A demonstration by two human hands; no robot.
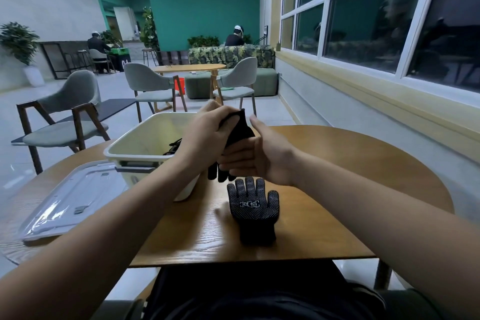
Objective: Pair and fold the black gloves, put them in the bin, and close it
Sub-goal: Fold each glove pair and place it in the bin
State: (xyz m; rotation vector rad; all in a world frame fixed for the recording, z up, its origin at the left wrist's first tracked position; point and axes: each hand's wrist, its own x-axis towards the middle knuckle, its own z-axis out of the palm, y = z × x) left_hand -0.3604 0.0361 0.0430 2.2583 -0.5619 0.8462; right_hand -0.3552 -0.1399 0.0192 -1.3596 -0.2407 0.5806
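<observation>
**mossy_k:** Starting nearest the person: one black glove (pixel 252 212) lies flat on the table (pixel 337 189), dotted palm up, fingers pointing away. Which step do you make this?

**tinpot:** Pairing, I reckon, no folding yet. Just past that one, the second glove (pixel 237 130) is held up in the air. The left hand (pixel 207 135) has its fingers curled tight round the cuff end, up top. The right hand (pixel 259 158) lies across the middle of it, fingers together and fairly straight, thumb standing off. To me that's more smoothing than gripping. The glove's fingertips dangle out below, just above the one on the table and not touching it.

**mossy_k:** And the bin?

**tinpot:** The bin (pixel 145 135) sits right behind the left wrist, open, with a dark bundle (pixel 172 148) inside. Probably gloves already done, but I can't tell for sure. Its lid (pixel 70 197) lies flat on the table to the left, beside the bin. Further back there are just grey chairs (pixel 78 101).

**mossy_k:** So what's next?

**tinpot:** My guess is that the second glove gets laid on the flat one, fingers over fingers and cuffs lined up, then the pair gets folded. It's limp knit, so it'll likely want both hands to stop it bunching. The bin's close, so the drop is easy, and the lid goes on last.
</observation>
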